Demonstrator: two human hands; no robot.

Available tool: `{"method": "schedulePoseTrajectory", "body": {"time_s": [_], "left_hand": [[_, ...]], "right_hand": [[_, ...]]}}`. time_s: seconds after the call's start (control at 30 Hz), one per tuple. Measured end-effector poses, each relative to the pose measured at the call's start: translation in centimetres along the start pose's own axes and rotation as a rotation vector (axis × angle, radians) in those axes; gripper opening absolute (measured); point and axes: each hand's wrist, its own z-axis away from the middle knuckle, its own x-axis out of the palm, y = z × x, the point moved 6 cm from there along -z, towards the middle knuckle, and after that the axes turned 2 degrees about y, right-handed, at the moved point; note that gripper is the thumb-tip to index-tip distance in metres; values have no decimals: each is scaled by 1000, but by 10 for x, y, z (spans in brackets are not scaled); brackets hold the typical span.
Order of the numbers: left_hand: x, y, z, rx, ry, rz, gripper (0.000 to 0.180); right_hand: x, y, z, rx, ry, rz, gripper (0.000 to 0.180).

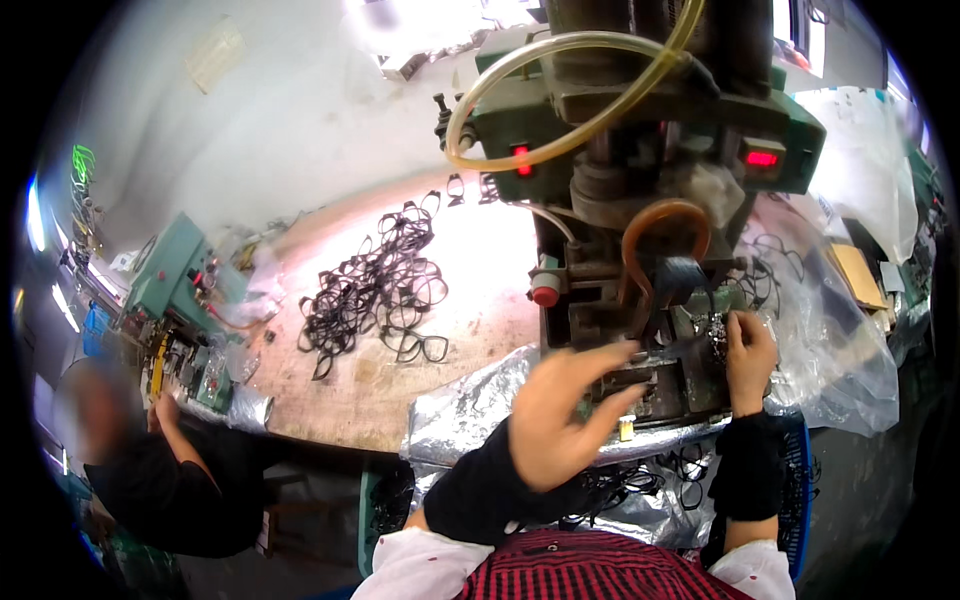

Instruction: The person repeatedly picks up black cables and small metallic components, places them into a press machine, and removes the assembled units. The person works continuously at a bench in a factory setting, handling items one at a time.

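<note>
In front of me stands a green and dark metal bench press [655, 190]. My left hand [565, 415] is at the left front of its bed [690, 385], thumb and forefinger spread apart, with nothing visible between them. My right hand [750, 365] is at the right side of the bed, fingers curled in and pressed together. It is beside a small heap of shiny bits [716, 338]; whatever the fingers may hold is hidden. Black eyeglass frames [640, 485] lie on silver foil below the bed, partly covered by my left arm.
A large pile of black eyeglass frames [375, 280] lies on the worn tabletop [480, 290] to the left. Clear plastic sheeting [840, 350] hangs at the right. A red button [545, 291] juts from the press. Further left, a person [180, 470] works at another green machine [170, 275].
</note>
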Motion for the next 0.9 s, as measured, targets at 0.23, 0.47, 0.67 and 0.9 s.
{"method": "schedulePoseTrajectory", "body": {"time_s": [0.23,0.47,0.67,0.9], "left_hand": [[-153,-124,2,-214,372,-677,10],[-191,-318,30,-871,27,-1322,49],[-178,-328,77,-880,254,-308,29],[-105,-187,31,-818,158,438,9]], "right_hand": [[-10,-13,16,53,-36,-149,14],[6,-15,12,78,-71,-253,16],[-44,32,49,116,56,-169,17],[-23,-97,35,-127,-186,-278,22]]}}
